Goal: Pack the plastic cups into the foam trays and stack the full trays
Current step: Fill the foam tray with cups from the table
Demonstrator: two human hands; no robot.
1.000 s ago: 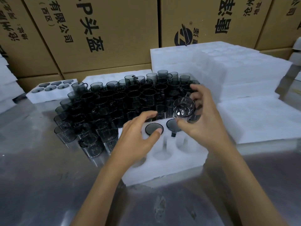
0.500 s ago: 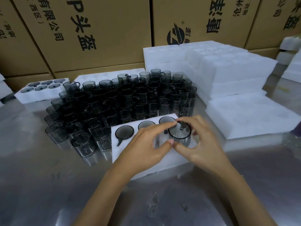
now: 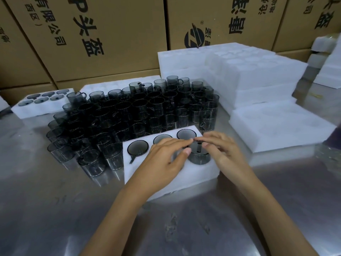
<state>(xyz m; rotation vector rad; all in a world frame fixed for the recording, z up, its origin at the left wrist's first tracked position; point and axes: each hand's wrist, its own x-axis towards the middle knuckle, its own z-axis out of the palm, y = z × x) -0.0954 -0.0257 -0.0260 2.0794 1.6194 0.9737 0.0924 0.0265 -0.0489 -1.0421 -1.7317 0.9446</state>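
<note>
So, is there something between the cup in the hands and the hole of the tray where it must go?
Nothing visible blocks it. The cup is already partly down in its hole in the front row of the tray, with the left hand and right hand at its rim. The inside of the hole is hidden.
</note>
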